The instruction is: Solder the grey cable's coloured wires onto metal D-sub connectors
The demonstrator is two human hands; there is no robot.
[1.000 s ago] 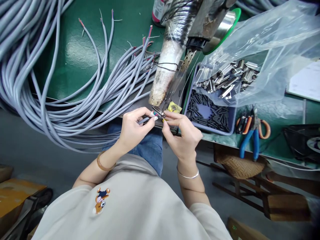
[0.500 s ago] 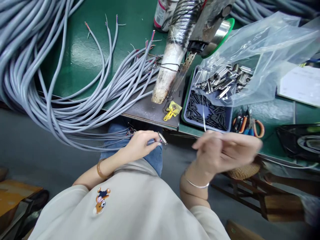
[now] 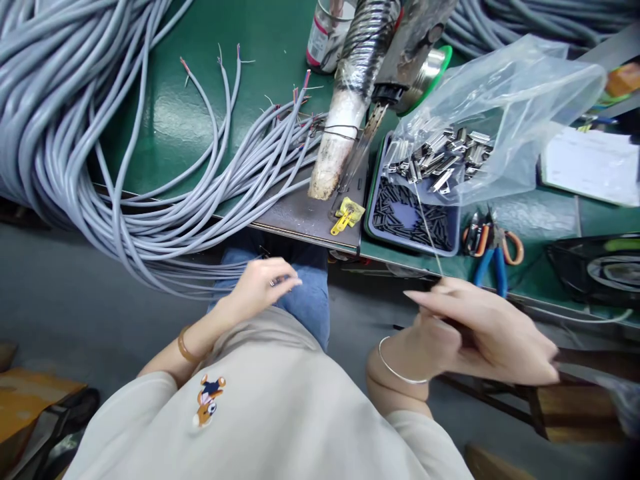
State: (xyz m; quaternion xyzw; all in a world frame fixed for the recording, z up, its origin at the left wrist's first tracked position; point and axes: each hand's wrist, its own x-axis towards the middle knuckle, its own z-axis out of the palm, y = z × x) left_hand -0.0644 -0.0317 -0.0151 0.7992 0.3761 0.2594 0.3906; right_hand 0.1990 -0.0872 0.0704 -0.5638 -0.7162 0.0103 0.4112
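Over my lap, my left hand [image 3: 260,290] is closed around a small metal connector [image 3: 281,281], only partly visible between thumb and fingers. Grey cables [image 3: 195,270] run from the left toward that hand. My right hand [image 3: 480,330], smeared by motion, is closed on a thin silvery strand [image 3: 429,230] in front of the table edge. The strand rises past a blue tray [image 3: 454,243] of small black tubes. A clear plastic bag [image 3: 525,127] of metal connector parts [image 3: 443,160] lies over the tray's back.
A soldering iron [image 3: 367,130] and a wrapped duct [image 3: 336,137] slant down above the bench. Near the front edge are a yellow clip [image 3: 344,219] and blue-handled pliers [image 3: 493,267]. Many more grey cables [image 3: 45,120] are heaped at left.
My right hand has moved right and slightly down, and the strand slants more. My left hand has shifted left, with less of the connector showing. The view has shifted slightly.
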